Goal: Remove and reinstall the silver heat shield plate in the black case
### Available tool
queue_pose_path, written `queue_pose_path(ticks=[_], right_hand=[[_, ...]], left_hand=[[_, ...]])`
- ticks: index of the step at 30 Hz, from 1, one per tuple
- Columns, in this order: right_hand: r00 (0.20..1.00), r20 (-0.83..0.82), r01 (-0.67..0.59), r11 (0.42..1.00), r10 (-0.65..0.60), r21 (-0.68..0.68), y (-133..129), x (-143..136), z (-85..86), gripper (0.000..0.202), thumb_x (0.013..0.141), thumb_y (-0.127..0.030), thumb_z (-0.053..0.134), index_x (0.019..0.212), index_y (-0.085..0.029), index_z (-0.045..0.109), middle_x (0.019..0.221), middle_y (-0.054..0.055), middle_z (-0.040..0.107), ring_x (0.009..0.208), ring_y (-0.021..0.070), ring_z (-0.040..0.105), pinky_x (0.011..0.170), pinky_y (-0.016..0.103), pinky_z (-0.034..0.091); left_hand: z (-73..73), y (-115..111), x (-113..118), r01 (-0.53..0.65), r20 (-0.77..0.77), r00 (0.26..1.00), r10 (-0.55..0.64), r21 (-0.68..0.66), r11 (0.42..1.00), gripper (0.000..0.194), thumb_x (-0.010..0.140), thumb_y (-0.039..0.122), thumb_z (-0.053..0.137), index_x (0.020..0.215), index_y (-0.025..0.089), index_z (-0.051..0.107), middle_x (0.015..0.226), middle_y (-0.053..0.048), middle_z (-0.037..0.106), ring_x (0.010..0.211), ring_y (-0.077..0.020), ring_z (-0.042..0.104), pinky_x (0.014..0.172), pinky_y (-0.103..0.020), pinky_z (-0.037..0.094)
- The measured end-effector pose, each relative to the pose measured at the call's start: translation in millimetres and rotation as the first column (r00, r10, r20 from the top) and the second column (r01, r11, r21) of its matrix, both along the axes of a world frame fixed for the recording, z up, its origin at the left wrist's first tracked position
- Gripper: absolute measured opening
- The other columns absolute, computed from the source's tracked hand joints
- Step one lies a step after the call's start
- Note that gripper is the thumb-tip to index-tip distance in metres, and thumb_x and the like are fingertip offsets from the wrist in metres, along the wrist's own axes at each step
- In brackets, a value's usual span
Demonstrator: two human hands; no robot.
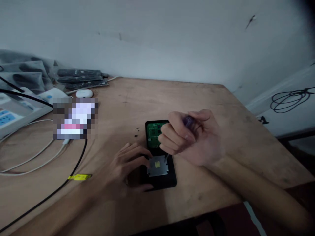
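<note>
A black plastic case point(172, 178) lies on the wooden table, with a green circuit board point(153, 139) in its far part. On its near part sits a square silver metal plate point(161, 168) bearing a small yellow square. My left hand point(130, 164) grips the case from the left, its fingers at the plate's edge and its thumb near the front edge. My right hand point(194, 141) is closed around a screwdriver point(189, 121) with a dark purple handle. The screwdriver's thin shaft points down at the plate's far right corner; the fingers hide part of it and of the circuit board.
Several tiny dark screws point(136, 132) lie left of the case. A lit, blurred-out phone point(77, 118), a white earbud case point(84, 94), a power strip point(36, 109) and a black cable point(80, 160) with a yellow tag occupy the left. Dark plastic-wrapped packets point(81, 78) lie by the wall.
</note>
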State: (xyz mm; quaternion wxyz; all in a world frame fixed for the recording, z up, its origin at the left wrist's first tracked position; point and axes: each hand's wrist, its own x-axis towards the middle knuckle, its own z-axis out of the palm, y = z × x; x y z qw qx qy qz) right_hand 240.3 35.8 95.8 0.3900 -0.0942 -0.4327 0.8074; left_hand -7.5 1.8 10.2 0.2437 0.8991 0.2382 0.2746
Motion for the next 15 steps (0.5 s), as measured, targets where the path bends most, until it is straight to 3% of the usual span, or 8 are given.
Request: queue_pose_path(ticks=[3, 6, 10, 15], right_hand=[[0.989, -0.029, -0.143, 0.988, 0.145, 0.065, 5.3, -19.1, -0.9, 0.048, 0.104, -0.049, 0.042, 0.066, -0.022, 0.051, 0.056, -0.005, 0.030, 0.049, 0.0133, 0.026, 0.051, 0.030, 0.029], [0.966, -0.091, -0.235, 0.968, 0.243, 0.092, 6.8, -34.3, -14.6, 0.054, 0.109, -0.050, 0.034, 0.066, -0.022, 0.051, 0.054, -0.005, 0.031, 0.046, 0.0130, 0.026, 0.049, 0.031, 0.027], [0.946, -0.117, -0.300, 0.953, 0.302, 0.030, 7.0, -41.1, -37.9, 0.051, 0.108, -0.048, 0.038, 0.064, -0.023, 0.045, 0.052, -0.005, 0.030, 0.045, 0.0130, 0.024, 0.047, 0.031, 0.023], [0.938, -0.148, -0.321, 0.946, 0.313, -0.037, 5.1, -44.3, -56.3, 0.050, 0.106, -0.046, 0.041, 0.061, -0.023, 0.043, 0.052, -0.006, 0.029, 0.045, 0.0122, 0.022, 0.046, 0.030, 0.020]], left_hand=[[-3.0, -0.5, -1.4, -0.036, 0.013, 0.999, 0.036, 0.034, 0.999, 0.036, 0.093, 0.044, 0.086, 0.118, 0.024, 0.070, 0.121, -0.008, 0.073, 0.110, -0.0269, 0.070, 0.096, -0.043, 0.057], [-3.7, -1.0, -2.0, -0.057, 0.065, 0.997, 0.051, 0.107, 0.993, 0.037, 0.098, 0.047, 0.080, 0.124, 0.023, 0.068, 0.116, -0.008, 0.074, 0.110, -0.0270, 0.070, 0.097, -0.043, 0.060], [-6.4, -1.6, -4.5, -0.053, 0.009, 0.999, 0.053, 0.104, 0.993, 0.040, 0.098, 0.047, 0.081, 0.128, 0.023, 0.070, 0.125, -0.008, 0.074, 0.118, -0.0279, 0.071, 0.101, -0.043, 0.062], [-15.6, -4.6, -9.6, -0.083, -0.070, 0.994, 0.083, 0.003, 0.997, 0.046, 0.092, 0.051, 0.086, 0.128, 0.025, 0.074, 0.129, -0.010, 0.074, 0.123, -0.0324, 0.071, 0.115, -0.055, 0.056]])
